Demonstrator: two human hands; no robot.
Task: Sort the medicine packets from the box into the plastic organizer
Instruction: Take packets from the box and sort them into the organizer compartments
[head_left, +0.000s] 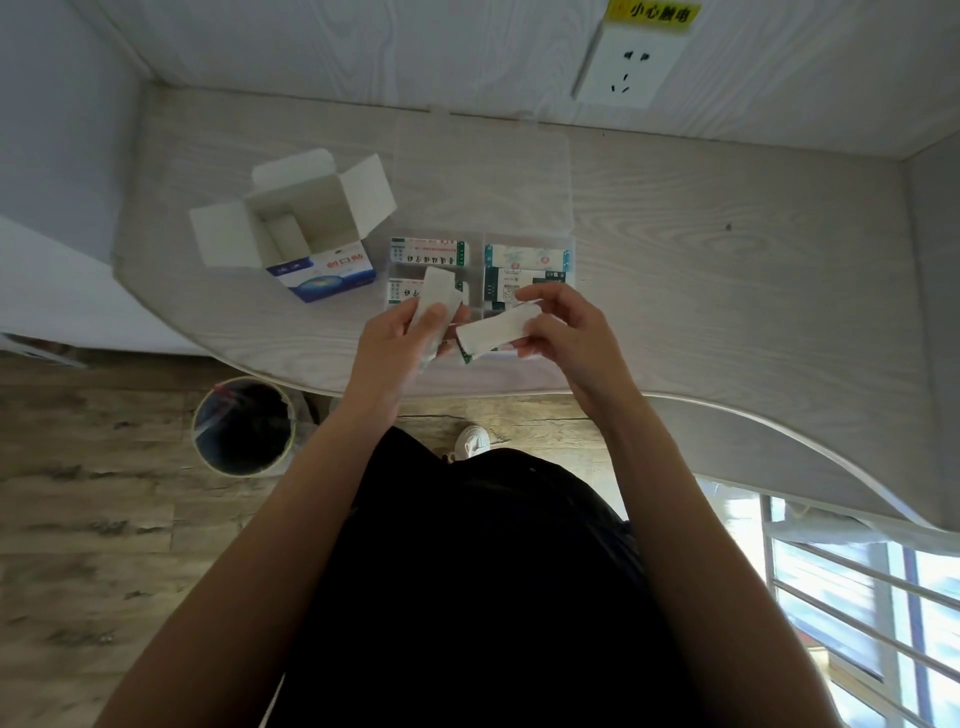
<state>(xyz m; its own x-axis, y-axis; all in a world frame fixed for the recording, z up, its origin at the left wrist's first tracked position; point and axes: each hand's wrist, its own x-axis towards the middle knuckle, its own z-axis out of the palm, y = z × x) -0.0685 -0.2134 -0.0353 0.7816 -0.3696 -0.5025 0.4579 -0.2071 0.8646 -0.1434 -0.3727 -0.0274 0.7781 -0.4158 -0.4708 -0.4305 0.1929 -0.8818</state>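
An open white and blue cardboard box (306, 234) stands on the desk at the left, with white packets still visible inside. To its right lies the clear plastic organizer (571, 260), its lid (483, 176) folded back; several medicine packets fill its compartments. My left hand (400, 332) grips a stack of white packets (436, 291) over the organizer's near left corner. My right hand (561, 322) pinches one long white packet (498, 327) by its right end, held just above the organizer's near edge.
The light wood desk (701, 270) has a curved front edge. A wall socket (628, 67) sits on the back wall. On the floor below the desk's left part stands a bin (241, 426) with a dark liner. A window railing (857, 597) is at lower right.
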